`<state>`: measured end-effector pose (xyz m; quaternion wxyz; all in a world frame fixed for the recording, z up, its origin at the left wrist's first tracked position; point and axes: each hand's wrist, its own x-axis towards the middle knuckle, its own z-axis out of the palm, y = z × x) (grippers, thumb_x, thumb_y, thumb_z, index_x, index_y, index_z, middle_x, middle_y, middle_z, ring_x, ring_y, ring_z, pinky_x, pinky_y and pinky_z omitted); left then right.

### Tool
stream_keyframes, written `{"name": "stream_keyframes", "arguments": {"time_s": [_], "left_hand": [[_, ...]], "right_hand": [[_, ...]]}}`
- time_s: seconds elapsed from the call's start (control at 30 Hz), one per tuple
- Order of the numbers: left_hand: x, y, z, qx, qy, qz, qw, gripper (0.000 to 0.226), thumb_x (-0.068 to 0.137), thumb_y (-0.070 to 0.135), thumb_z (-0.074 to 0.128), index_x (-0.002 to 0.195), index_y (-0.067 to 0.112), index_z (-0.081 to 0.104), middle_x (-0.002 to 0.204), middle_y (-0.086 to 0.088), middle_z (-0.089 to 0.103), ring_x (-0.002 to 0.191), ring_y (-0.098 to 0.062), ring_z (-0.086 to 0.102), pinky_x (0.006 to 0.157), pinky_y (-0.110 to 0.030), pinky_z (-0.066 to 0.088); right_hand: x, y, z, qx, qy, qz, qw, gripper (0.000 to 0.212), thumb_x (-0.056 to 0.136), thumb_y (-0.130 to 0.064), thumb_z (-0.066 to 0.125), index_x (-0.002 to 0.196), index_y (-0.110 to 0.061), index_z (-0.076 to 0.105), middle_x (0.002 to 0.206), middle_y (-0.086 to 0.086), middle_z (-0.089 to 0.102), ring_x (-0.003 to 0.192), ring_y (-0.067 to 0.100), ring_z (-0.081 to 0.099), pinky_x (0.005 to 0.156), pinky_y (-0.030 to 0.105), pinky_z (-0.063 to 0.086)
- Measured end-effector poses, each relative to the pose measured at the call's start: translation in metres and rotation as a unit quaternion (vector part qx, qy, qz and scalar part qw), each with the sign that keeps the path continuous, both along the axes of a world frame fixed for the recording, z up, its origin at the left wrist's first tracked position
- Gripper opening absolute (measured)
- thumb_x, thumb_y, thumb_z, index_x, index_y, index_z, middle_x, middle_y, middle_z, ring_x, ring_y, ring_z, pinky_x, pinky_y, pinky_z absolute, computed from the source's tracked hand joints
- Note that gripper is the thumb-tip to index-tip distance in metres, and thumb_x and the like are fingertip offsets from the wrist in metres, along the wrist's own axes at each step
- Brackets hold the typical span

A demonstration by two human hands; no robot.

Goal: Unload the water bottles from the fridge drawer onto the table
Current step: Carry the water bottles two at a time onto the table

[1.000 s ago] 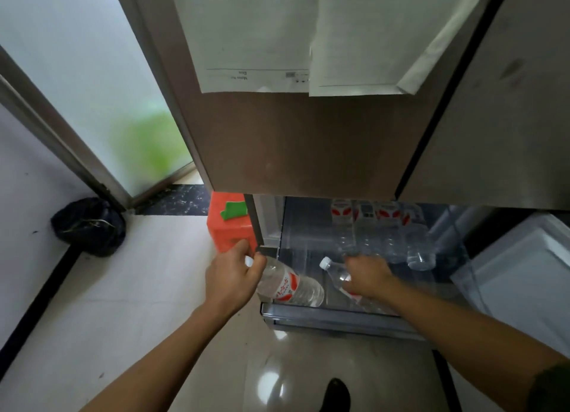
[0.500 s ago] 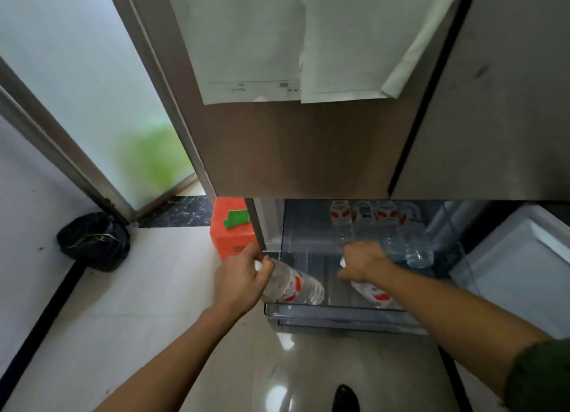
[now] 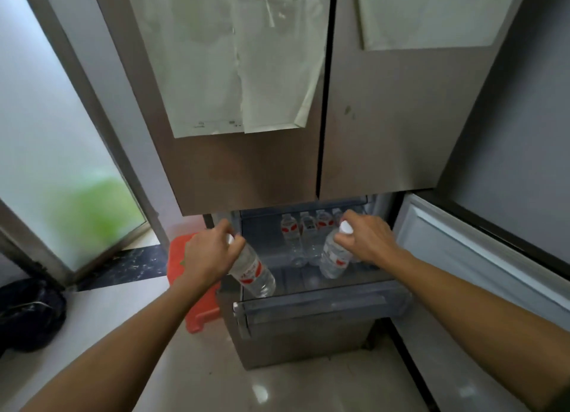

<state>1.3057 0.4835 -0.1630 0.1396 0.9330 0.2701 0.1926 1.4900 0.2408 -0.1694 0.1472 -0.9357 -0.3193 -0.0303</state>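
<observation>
While each hand grips one water bottle by its neck, left hand (image 3: pixel 206 259) and right hand (image 3: pixel 367 242), several bottles (image 3: pixel 303 237) remain in the fridge drawer (image 3: pixel 314 310); no table shows.

Arms outstretched: left hand (image 3: pixel 206 254) grips the left bottle (image 3: pixel 254 273), right hand (image 3: pixel 365 240) the right bottle (image 3: pixel 334 257).

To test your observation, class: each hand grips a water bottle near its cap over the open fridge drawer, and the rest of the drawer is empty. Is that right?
Not quite. The head view shows several more bottles standing at the back of the fridge drawer. The rest holds: left hand and right hand each grip a water bottle near its cap.
</observation>
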Motion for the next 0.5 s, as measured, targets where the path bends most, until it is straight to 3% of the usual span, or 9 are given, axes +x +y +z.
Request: {"name": "stream_keyframes", "arguments": {"time_s": [0.1, 0.17, 0.23, 0.3, 0.4, 0.5], "left_hand": [[-0.023, -0.015, 0.029, 0.028, -0.035, 0.025, 0.999, 0.022, 0.090, 0.038, 0.055, 0.086, 0.016, 0.055, 0.074, -0.002, 0.056, 0.063, -0.018, 0.052, 0.047, -0.021, 0.031], [-0.046, -0.028, 0.046, 0.054, -0.050, 0.055, 0.996, 0.022, 0.089, 0.036, 0.057, 0.087, 0.014, 0.057, 0.071, -0.004, 0.054, 0.063, -0.019, 0.047, 0.049, -0.025, 0.025], [-0.073, -0.042, 0.055, 0.067, -0.049, 0.091, 0.992, 0.024, 0.089, 0.037, 0.057, 0.089, 0.013, 0.059, 0.072, -0.008, 0.059, 0.064, -0.020, 0.047, 0.052, -0.028, 0.026], [-0.106, -0.056, 0.055, 0.064, -0.045, 0.132, 0.988, 0.025, 0.088, 0.039, 0.057, 0.088, 0.014, 0.059, 0.074, -0.009, 0.061, 0.065, -0.023, 0.048, 0.054, -0.030, 0.029], [-0.166, -0.080, 0.041, 0.064, -0.022, 0.194, 0.979, 0.026, 0.088, 0.042, 0.056, 0.089, 0.016, 0.061, 0.077, -0.010, 0.067, 0.071, -0.031, 0.060, 0.059, -0.034, 0.041], [-0.238, -0.108, 0.020, 0.040, 0.030, 0.256, 0.965, 0.029, 0.088, 0.045, 0.054, 0.090, 0.017, 0.059, 0.079, -0.010, 0.068, 0.072, -0.029, 0.061, 0.062, -0.036, 0.050]], "right_hand": [[-0.015, 0.012, 0.035, 0.061, -0.112, 0.034, 0.991, 0.035, 0.087, -0.047, 0.053, 0.099, -0.014, 0.053, 0.092, 0.011, 0.068, 0.079, 0.037, 0.063, 0.062, 0.035, 0.037], [-0.027, 0.020, 0.054, 0.107, -0.170, 0.089, 0.976, 0.041, 0.088, -0.052, 0.044, 0.091, -0.012, 0.052, 0.076, 0.007, 0.061, 0.063, 0.034, 0.060, 0.055, 0.032, 0.037], [-0.042, 0.028, 0.065, 0.154, -0.201, 0.162, 0.954, 0.043, 0.086, -0.054, 0.037, 0.083, -0.013, 0.050, 0.063, 0.001, 0.052, 0.046, 0.024, 0.049, 0.048, 0.028, 0.038], [-0.059, 0.036, 0.067, 0.188, -0.211, 0.218, 0.934, 0.041, 0.086, -0.052, 0.039, 0.080, -0.013, 0.051, 0.058, 0.000, 0.053, 0.042, 0.017, 0.038, 0.047, 0.024, 0.032], [-0.099, 0.050, 0.051, 0.194, -0.190, 0.290, 0.918, 0.041, 0.085, -0.052, 0.042, 0.079, -0.012, 0.053, 0.060, 0.005, 0.061, 0.042, 0.021, 0.042, 0.048, 0.023, 0.031], [-0.154, 0.062, 0.025, 0.161, -0.133, 0.376, 0.903, 0.041, 0.086, -0.055, 0.041, 0.081, -0.015, 0.050, 0.063, 0.005, 0.059, 0.046, 0.020, 0.041, 0.046, 0.019, 0.024]]}}
